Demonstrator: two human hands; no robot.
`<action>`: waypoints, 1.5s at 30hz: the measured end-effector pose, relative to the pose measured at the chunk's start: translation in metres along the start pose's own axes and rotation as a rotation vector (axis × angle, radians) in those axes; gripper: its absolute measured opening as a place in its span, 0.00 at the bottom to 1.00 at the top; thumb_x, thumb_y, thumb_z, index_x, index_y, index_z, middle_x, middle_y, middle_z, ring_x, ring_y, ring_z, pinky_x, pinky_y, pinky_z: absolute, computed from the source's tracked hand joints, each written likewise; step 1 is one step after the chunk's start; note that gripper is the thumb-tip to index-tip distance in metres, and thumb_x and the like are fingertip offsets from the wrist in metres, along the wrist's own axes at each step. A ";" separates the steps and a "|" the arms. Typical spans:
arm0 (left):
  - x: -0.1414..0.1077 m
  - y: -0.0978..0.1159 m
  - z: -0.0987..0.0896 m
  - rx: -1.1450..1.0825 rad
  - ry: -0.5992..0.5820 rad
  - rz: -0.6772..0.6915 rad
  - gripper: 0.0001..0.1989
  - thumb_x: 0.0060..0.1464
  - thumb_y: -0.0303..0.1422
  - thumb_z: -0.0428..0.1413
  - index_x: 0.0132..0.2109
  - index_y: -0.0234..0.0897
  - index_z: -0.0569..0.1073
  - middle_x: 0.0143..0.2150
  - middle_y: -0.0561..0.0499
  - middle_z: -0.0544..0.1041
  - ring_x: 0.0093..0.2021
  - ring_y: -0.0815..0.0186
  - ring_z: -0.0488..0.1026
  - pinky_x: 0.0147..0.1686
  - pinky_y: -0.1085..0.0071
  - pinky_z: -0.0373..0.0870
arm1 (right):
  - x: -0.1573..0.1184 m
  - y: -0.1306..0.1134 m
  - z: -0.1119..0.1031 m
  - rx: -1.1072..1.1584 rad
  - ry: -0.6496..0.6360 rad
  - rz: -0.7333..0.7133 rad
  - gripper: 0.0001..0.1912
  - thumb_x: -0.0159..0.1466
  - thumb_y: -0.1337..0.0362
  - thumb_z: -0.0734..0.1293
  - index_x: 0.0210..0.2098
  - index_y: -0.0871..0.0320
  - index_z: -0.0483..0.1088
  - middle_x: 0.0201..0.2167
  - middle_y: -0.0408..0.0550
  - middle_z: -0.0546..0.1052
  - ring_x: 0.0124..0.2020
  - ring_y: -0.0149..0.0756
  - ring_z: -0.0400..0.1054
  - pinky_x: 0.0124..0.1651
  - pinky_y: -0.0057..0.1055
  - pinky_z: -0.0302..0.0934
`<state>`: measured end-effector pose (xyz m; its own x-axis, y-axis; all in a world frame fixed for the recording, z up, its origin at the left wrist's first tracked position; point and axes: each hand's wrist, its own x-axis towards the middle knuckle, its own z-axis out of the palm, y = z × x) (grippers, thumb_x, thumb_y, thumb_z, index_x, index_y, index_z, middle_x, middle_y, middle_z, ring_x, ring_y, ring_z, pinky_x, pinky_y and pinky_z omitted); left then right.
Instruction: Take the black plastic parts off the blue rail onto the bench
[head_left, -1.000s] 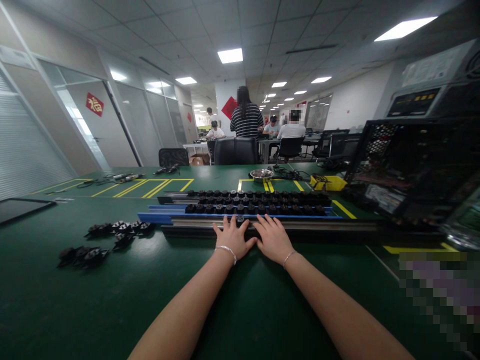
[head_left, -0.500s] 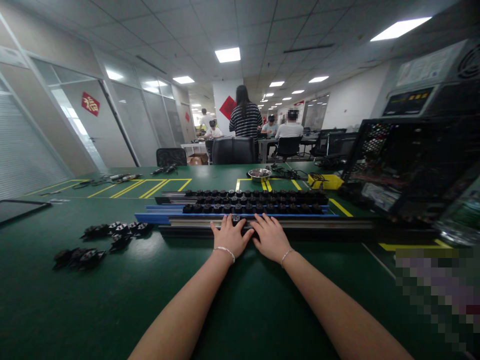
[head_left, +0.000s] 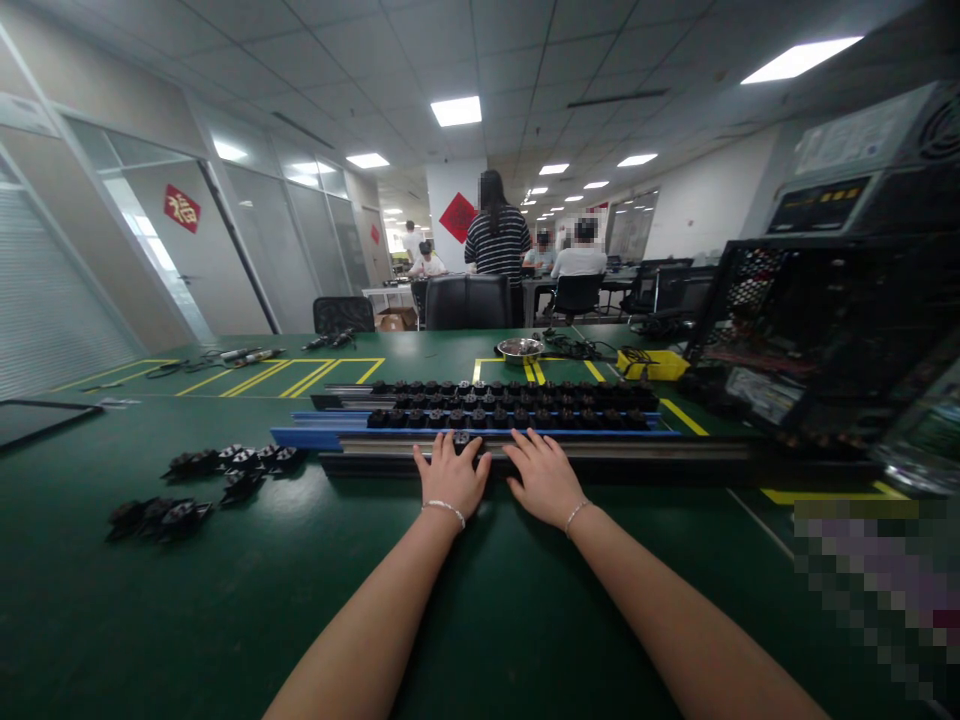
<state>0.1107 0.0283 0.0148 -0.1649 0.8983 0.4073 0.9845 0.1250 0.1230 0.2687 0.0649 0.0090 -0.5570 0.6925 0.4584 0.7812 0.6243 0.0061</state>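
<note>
My left hand (head_left: 452, 478) lies on the front metal rail (head_left: 390, 444), fingers spread, on either side of a small black part (head_left: 462, 438) with a light top. Whether the fingertips press on that part cannot be made out. To the right, my right hand (head_left: 546, 480) rests flat with fingers stretched out on the same rail, holding nothing visible. Just behind, a blue rail (head_left: 307, 435) and more rails carry rows of similar black parts (head_left: 521, 417).
Loose black parts (head_left: 241, 485) lie left of the rails on the green table (head_left: 300, 620). A metal bowl (head_left: 520, 348), cables and a yellow tray (head_left: 651, 364) stand behind. An opened computer case (head_left: 795, 330) rises at right. People (head_left: 495, 235) are beyond the table.
My left hand has shifted slightly left, and the small black part at its fingers has moved left too. The gap between my thumbs has widened. My right hand has barely moved.
</note>
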 end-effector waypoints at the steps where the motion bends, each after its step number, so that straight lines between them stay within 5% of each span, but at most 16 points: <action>1: 0.000 -0.001 0.000 0.000 -0.002 -0.008 0.25 0.55 0.50 0.35 0.55 0.54 0.64 0.61 0.47 0.61 0.62 0.53 0.51 0.56 0.39 0.40 | 0.000 0.000 0.000 0.002 -0.001 -0.001 0.23 0.56 0.61 0.62 0.51 0.56 0.64 0.59 0.53 0.59 0.60 0.48 0.49 0.58 0.45 0.44; 45: 0.007 -0.020 0.005 0.044 0.099 -0.093 0.21 0.57 0.45 0.38 0.50 0.56 0.69 0.57 0.47 0.67 0.60 0.51 0.56 0.56 0.40 0.37 | 0.001 0.001 -0.002 0.016 -0.038 0.003 0.23 0.56 0.62 0.61 0.52 0.57 0.63 0.60 0.52 0.59 0.61 0.47 0.47 0.59 0.43 0.43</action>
<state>0.0898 0.0338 0.0105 -0.2582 0.8361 0.4840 0.9661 0.2257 0.1254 0.2696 0.0652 0.0110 -0.5649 0.7077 0.4244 0.7786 0.6275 -0.0100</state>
